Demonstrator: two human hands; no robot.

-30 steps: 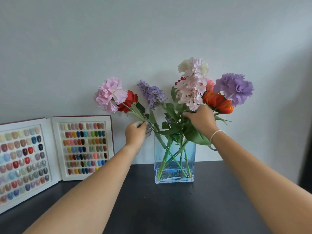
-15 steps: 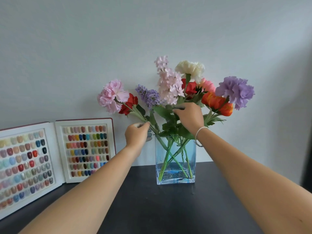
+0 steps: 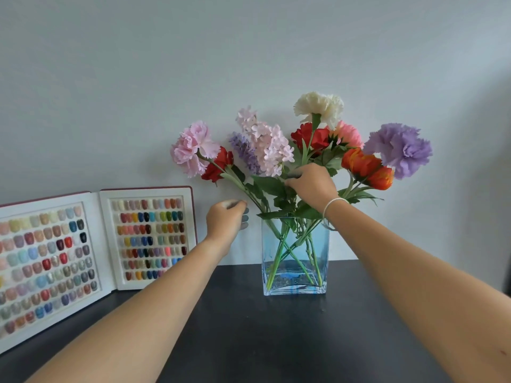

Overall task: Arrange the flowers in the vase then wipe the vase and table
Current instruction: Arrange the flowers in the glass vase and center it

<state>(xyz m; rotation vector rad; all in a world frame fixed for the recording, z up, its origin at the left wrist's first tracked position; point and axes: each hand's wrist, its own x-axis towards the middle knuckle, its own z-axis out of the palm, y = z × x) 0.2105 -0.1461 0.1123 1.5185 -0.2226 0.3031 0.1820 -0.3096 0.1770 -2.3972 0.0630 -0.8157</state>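
A clear blue-tinted square glass vase stands on the dark table near the wall, holding several flower stems. The pale pink hyacinth-like flower stands at the bunch's middle, and my right hand pinches its stem just above the leaves. Beside it are a pink carnation, a cream carnation, a purple carnation and orange tulips. My left hand hovers left of the vase rim, fingers curled, just off the pink carnation's stem, holding nothing.
An open nail-colour sample book leans against the wall at the left, its lower edge on the table. A grey wall rises directly behind the vase. A dark edge shows at the far right.
My right hand has carried the pale pink flower leftward from the right side to the bunch's middle, uncovering the cream and red flowers. My left hand has let go of the pink carnation's stem.
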